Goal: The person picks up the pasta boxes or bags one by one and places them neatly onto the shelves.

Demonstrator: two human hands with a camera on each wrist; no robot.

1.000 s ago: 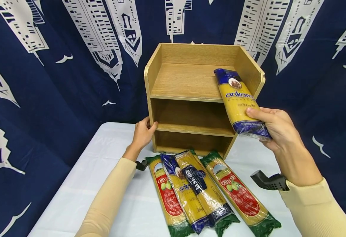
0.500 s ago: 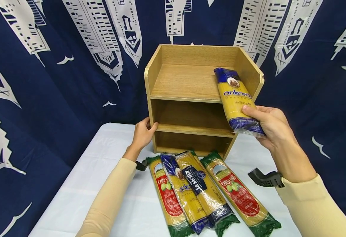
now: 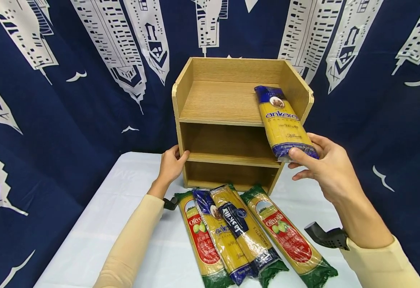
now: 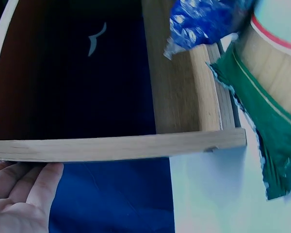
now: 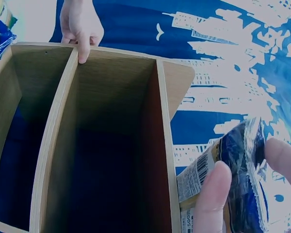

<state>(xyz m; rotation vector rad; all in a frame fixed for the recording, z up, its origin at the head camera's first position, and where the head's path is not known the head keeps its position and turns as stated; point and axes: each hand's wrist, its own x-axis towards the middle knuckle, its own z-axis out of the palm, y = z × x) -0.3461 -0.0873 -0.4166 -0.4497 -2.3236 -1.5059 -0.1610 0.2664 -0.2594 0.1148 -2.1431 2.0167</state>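
My right hand (image 3: 327,168) holds the lower end of a yellow-and-blue Ankara pasta packet (image 3: 282,122), thumb over the blue end. The packet slants over the front edge of the top board, its far end on the right side of that board. In the right wrist view the thumb and a finger sit either side of the packet's crimped end (image 5: 252,184). My left hand (image 3: 172,164) grips the left side panel of the wooden shelf unit (image 3: 228,104), thumb at its front edge; in the left wrist view its fingers (image 4: 39,187) lie along the panel's outer side.
Several pasta packets lie before the unit on the white table (image 3: 131,200): a left Olivoila packet (image 3: 203,240), another Ankara packet (image 3: 228,244), a La Sicilia packet (image 3: 244,224) over it, and a right Olivoila packet (image 3: 287,236). A patterned blue cloth (image 3: 69,132) hangs behind.
The pasta packet has slid a little farther onto the top board. My right thumb has shifted down to its near end and the other fingers have spread. My left hand stays on the panel.
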